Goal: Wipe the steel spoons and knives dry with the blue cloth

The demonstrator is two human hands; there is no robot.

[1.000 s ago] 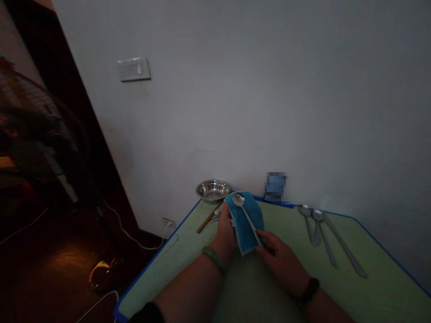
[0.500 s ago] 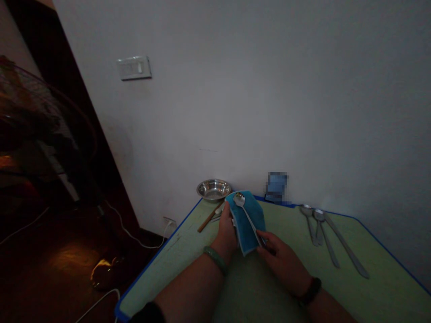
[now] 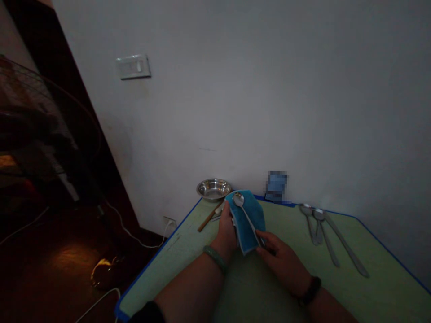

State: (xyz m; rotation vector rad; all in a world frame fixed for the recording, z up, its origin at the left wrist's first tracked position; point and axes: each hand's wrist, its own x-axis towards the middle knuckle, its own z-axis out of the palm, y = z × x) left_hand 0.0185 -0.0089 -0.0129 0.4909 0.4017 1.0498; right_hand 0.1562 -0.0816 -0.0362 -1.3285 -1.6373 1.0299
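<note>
Head view looks down on a green table standing against a white wall. Near the wall is a steel bowl, and at right some spoons are lying. The left hand has its fingers closed on a blue cloth. The right hand pinches the handle of a steel spoon, which lies on the cloth with its bowl uncovered.

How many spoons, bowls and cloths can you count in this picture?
Spoons: at least 3 (the held spoon, plus two lying spoons at right, whose overlapping handles are hard to count)
Bowls: 1 (steel bowl)
Cloths: 1 (blue cloth)
Total: at least 5
</note>
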